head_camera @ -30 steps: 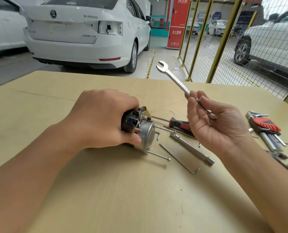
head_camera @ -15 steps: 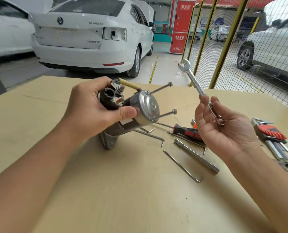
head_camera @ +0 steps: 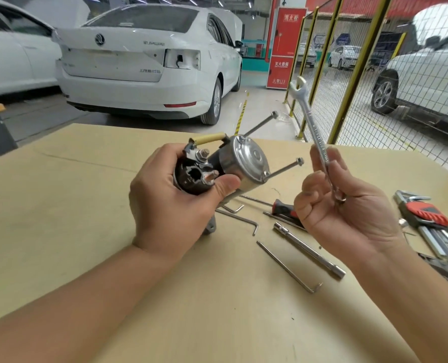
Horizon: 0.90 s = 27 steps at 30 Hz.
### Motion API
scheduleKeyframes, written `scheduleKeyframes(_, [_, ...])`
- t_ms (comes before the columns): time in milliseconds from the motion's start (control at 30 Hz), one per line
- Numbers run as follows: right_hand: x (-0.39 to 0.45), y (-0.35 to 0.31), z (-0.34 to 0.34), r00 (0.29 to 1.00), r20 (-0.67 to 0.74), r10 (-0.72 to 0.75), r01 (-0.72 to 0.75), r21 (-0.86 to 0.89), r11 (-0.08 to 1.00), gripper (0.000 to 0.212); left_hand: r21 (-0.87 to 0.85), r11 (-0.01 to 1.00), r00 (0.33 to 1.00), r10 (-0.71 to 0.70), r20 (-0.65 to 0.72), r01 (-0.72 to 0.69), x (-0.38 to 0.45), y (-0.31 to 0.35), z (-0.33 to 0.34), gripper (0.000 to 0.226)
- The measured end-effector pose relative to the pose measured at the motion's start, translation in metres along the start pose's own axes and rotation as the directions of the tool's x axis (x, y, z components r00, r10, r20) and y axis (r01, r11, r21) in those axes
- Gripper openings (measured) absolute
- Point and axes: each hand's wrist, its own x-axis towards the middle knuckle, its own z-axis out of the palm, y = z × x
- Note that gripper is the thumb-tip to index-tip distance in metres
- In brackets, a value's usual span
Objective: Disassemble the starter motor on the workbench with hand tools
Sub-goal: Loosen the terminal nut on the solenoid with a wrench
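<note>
starter motor [head_camera: 233, 166] is up off the bench [head_camera: 60, 231] in my left hand [head_camera: 170, 205], fingers wrapped round it. right hand [head_camera: 348, 210] pinches the wrench [head_camera: 313, 127]. both through bolts [head_camera: 283, 169] backed out, prob loose; end cap, solenoid nuts still on.

At the frame's centre the left hand [head_camera: 175, 197] grips the starter motor [head_camera: 233, 166], lifted off the worktop [head_camera: 60, 231], its two long bolts [head_camera: 283, 170] sticking out of the shiny end cap (toward upper right). The right hand [head_camera: 348, 216] pinches a spanner [head_camera: 314, 134], open end up. Hex keys [head_camera: 288, 268] lie below.
</note>
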Motion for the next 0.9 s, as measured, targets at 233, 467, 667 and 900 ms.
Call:
scheduleKeyframes(233, [0.001,0.007,0.002,0.997,-0.069,0.019,-0.024,-0.068,0.997,0.041,0.232,0.970,0.994,0.044,0.103,-0.067,-0.009,0.006,-0.007,0.047])
scheduleKeyframes(467, [-0.001,0.025,0.001,0.996,-0.068,0.059,-0.066,-0.108,0.992,0.036,0.493,0.708,0.862,0.437,0.258,-0.506,-0.048,0.005,-0.029,0.053])
scheduleKeyframes(667, [-0.007,0.036,0.009,0.997,-0.027,0.077,-0.078,-0.034,0.996,0.051,0.474,0.621,0.781,0.512,0.357,-0.624,-0.071,0.010,-0.018,0.047])
scheduleKeyframes(900, [-0.005,0.036,0.009,0.982,-0.122,0.145,-0.124,0.160,0.979,0.039,0.294,0.785,0.807,0.399,0.435,-0.546,-0.054,0.010,-0.022,0.068])
